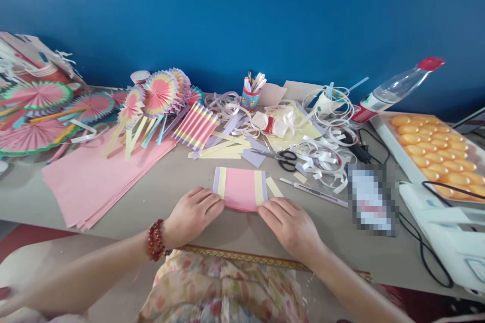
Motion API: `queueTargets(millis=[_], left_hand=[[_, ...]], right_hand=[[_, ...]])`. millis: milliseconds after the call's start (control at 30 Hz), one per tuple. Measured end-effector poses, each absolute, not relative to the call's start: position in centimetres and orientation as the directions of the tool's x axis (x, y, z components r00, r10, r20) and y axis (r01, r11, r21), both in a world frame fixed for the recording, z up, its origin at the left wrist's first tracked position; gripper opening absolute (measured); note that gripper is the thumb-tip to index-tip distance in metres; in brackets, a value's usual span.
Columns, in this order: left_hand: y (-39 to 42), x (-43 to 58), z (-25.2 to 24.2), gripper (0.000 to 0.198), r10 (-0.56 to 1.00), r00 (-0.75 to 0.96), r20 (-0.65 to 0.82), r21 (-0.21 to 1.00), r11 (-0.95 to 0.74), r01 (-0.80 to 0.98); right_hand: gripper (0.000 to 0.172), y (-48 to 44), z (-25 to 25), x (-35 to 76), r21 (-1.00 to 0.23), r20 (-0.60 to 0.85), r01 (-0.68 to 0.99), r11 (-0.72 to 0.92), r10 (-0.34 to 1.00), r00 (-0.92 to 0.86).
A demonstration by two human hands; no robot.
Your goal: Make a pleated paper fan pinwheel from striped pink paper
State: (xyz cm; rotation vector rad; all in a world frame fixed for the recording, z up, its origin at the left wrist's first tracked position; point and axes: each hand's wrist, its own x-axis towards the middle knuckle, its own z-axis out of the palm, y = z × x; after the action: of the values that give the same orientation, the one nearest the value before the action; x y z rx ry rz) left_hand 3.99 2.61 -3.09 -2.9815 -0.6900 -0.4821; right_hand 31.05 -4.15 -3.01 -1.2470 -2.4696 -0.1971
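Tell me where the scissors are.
In the head view, the scissors lie on the table just right of centre, beyond the flat pink paper with striped edges and left of the curled white strips.

Both hands, left (195, 214) and right (290, 222), bare, forearms likewise. Left wrist, toward eight o'clock: bracelet (152, 242), round glossy red-brown beads, strands side by side, few darker beads on its four-o'clock side. Six o'clock: garment (212, 282), loose, gathered, crinkled fabric, cream ground, blurry blotches of coral, orange, olive, some blue-grey low down. Pale cloth (49, 318), eight o'clock, cropped; sleeve or not, unclear.
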Motion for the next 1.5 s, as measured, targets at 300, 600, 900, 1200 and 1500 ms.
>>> queueTargets(millis=[300,600,900,1200,1500], left_hand=[[3.2,3.9,-3.0,0.02,0.574,0.767,0.286,0.274,-0.816,0.509],[3.7,3.6,-2.8,0.022,0.612,0.765,0.199,0.41,-0.761,0.503],[5.0,3.8,-2.0,0.021,0.683,0.729,0.045,0.527,-0.636,0.563],[6.4,4.4,-1.0,0.017,0.694,0.713,-0.099,0.534,-0.567,0.626],[7.6,4.6,-0.9,0.023,0.685,0.717,-0.125,0.553,-0.552,0.624]], right_hand=[[0.016,-3.5,-3.2,30.9,-0.195,0.289,0.806,0.558,0.818,-0.497],[0.02,-2.9,-3.1,31.3,-0.312,0.24,0.779,0.544,0.838,-0.49],[0.02,-2.1,-2.3,31.2,-0.509,0.135,0.771,0.383,0.92,-0.368],[0.009,-1.5,-2.5,30.8,-0.483,0.069,0.827,0.289,0.954,-0.292],[0.008,-1.3,-2.1,30.7,-0.448,0.002,0.862,0.238,0.964,-0.266]])
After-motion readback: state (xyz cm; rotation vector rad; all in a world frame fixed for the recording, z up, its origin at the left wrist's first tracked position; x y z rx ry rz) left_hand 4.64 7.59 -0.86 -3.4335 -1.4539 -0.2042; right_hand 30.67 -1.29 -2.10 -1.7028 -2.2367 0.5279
